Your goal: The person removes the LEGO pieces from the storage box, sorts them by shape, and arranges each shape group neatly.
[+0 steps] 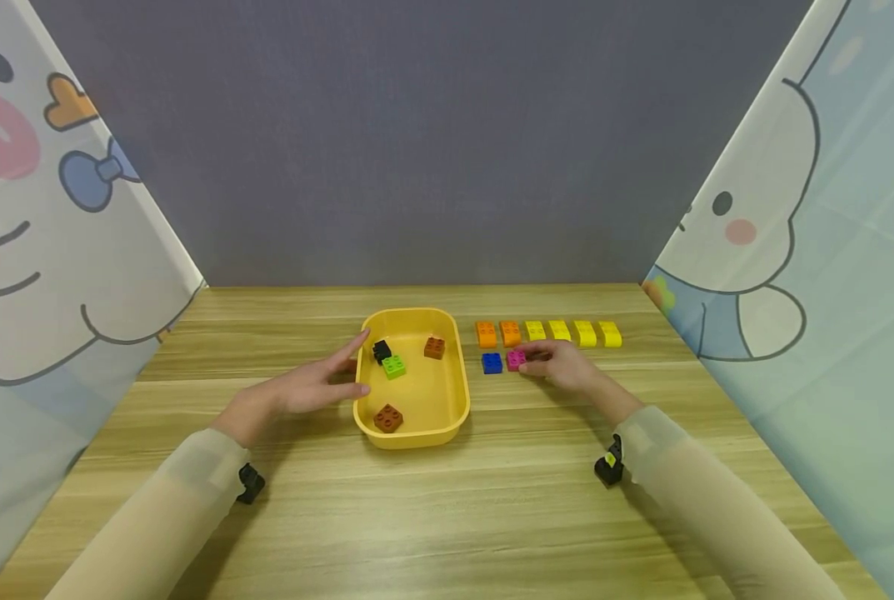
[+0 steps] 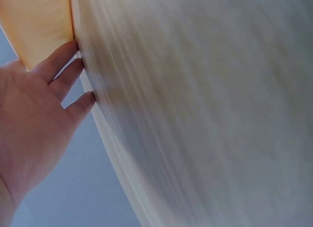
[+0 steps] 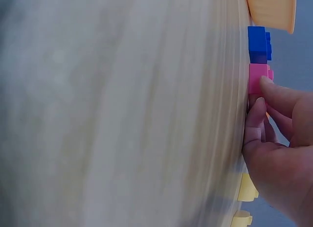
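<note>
With thumb and fingers, my right hand (image 1: 564, 367) pinches a pink toy brick (image 1: 516, 360), which stands on the table. Just left of it is a blue brick (image 1: 491, 363), close beside the pink one in the right wrist view too. My left hand (image 1: 304, 388) lies against the left side of a yellow tray (image 1: 426, 392), fingers extended and thumb near the rim. Inside the tray are a black brick (image 1: 382, 351), a lime green brick (image 1: 393, 367) and two brown bricks, one at the back (image 1: 435, 347) and one at the front (image 1: 388, 418).
Behind the pink and blue bricks runs a row: two orange bricks (image 1: 486, 334), then several yellow bricks (image 1: 560, 331) toward the right. A grey panel (image 1: 417, 167) rises at the back of the wooden table (image 1: 417, 517). Cartoon-printed cloths hang on both sides.
</note>
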A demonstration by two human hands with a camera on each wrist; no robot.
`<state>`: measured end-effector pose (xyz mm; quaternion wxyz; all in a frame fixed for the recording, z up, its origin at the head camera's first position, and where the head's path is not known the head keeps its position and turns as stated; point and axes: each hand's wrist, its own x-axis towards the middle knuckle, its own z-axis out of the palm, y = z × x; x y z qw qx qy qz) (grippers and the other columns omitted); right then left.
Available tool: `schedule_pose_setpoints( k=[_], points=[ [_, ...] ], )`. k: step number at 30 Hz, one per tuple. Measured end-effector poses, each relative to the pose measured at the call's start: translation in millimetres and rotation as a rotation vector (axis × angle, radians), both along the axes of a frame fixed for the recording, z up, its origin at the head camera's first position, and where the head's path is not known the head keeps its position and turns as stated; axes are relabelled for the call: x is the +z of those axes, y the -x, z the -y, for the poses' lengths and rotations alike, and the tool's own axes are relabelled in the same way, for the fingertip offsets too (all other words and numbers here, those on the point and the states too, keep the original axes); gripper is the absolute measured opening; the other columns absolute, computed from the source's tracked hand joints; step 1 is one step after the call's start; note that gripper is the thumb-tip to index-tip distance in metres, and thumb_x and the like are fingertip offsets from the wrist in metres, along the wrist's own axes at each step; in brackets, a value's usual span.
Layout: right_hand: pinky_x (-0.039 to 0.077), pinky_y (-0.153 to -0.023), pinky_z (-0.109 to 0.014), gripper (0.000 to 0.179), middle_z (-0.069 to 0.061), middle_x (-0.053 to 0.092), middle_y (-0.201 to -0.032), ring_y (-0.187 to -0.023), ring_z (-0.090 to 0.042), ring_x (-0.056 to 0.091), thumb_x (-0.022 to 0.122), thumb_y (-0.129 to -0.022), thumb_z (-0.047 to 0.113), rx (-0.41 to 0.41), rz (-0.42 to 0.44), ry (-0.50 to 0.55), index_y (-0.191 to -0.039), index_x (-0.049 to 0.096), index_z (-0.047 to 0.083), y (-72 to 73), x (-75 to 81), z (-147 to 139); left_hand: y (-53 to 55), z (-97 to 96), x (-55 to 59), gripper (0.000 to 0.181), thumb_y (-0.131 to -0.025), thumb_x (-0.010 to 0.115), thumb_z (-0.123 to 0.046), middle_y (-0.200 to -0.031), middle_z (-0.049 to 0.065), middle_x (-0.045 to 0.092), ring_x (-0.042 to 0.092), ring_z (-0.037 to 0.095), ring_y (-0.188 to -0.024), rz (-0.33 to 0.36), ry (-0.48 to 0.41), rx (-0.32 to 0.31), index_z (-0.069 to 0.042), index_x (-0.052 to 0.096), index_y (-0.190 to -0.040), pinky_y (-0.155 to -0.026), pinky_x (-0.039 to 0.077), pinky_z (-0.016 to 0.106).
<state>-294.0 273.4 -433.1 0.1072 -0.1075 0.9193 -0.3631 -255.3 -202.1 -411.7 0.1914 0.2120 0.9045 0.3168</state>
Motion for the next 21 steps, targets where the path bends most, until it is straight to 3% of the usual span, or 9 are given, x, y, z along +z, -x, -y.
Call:
schedule_pose_setpoints(
  k=[11, 21],
  points=[
    [0.057, -0.109, -0.052, 0.051, -0.024, 0.069, -0.145, -0.127, -0.039, 0.067, 0.073, -0.107, 0.026, 0.022, -0.021, 0.012, -0.153, 0.064, 0.005, 0.6, -0.9, -0.7, 0.8, 0.4, -1.4, 0.100, -0.105, 0.061, -0.066, -0.177, 0.026, 0.033, 0.033, 0.052, -0.163, 0.006, 0.002, 0.005, -0.047, -0.009, -0.175, -0.129, 0.024, 0.079],
    [0.058, -0.099, -0.041, 0.052, -0.024, 0.069, -0.142, -0.119, -0.034, 0.067, 0.073, -0.107, 0.025, 0.024, -0.015, 0.023, -0.154, 0.063, 0.004, 0.7, 0.0, 0.3, 1.5, 0.6, -1.7, 0.101, -0.105, 0.061, -0.067, -0.177, 0.025, 0.033, 0.033, 0.051, -0.163, 0.003, 0.001, 0.002, -0.046, -0.009, -0.175, -0.129, 0.023, 0.079]
  ],
)
